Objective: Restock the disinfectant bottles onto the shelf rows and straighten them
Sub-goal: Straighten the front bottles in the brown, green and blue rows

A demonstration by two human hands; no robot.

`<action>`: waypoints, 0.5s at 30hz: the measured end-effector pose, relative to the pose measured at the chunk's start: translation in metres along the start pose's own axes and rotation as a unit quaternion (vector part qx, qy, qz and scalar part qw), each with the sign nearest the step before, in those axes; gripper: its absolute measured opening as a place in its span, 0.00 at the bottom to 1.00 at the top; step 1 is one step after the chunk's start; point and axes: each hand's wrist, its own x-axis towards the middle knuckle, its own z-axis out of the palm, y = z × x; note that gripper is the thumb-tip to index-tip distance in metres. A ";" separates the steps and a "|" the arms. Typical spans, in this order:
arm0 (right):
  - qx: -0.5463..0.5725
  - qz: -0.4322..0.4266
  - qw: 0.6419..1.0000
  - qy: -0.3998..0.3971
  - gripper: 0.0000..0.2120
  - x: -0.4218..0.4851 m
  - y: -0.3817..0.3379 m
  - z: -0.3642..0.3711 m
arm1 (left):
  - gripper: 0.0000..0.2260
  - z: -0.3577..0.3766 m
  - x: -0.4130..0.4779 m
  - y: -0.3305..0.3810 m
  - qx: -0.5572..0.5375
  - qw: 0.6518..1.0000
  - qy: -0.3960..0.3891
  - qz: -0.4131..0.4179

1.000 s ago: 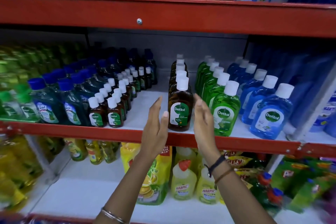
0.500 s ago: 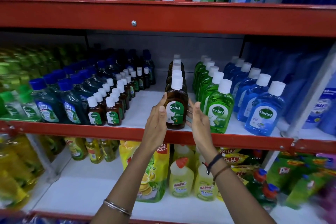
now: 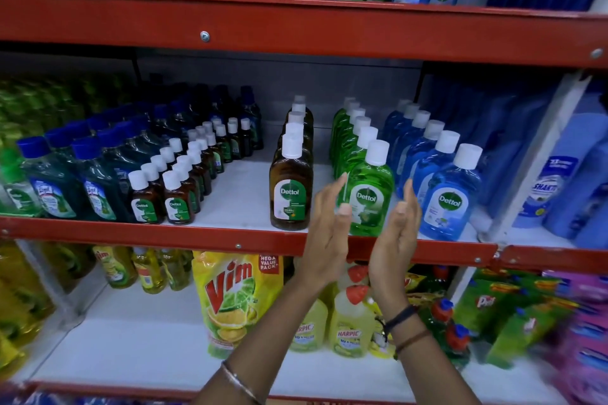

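On the middle shelf (image 3: 230,237) stand three front-to-back rows of white-capped Dettol bottles: a brown row led by the brown bottle (image 3: 291,189), a green row led by the green bottle (image 3: 370,197), and a blue row led by the blue bottle (image 3: 450,197). My left hand (image 3: 327,230) and my right hand (image 3: 396,233) are raised with flat palms facing each other, on either side of the front green bottle. Both hands hold nothing. Whether the fingertips touch the green bottle is unclear.
Small brown Dettol bottles (image 3: 177,197) and blue-capped dark bottles (image 3: 52,187) fill the shelf's left. Blue refill packs (image 3: 552,187) stand right. The red upper shelf beam (image 3: 296,26) hangs above. Below are a Vim pouch (image 3: 233,299) and Harpic bottles (image 3: 350,325).
Both hands have left the front brown bottle and shifted right, now flanking the front green bottle. The view has also shifted.
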 end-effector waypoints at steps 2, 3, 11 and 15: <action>-0.005 0.049 0.998 -0.038 0.40 0.007 0.000 -0.007 | 0.22 0.013 0.009 0.003 -0.025 0.997 -0.013 -0.069; -0.007 0.066 0.996 -0.055 0.45 0.011 0.001 -0.010 | 0.25 0.018 0.014 0.003 -0.028 0.995 -0.010 -0.097; 0.015 0.133 0.985 -0.111 0.47 0.034 0.008 -0.021 | 0.30 0.030 0.015 -0.001 -0.044 0.991 0.027 -0.120; 0.013 0.133 0.982 -0.130 0.46 0.037 0.009 -0.023 | 0.35 0.030 0.017 -0.010 -0.055 0.991 0.046 -0.116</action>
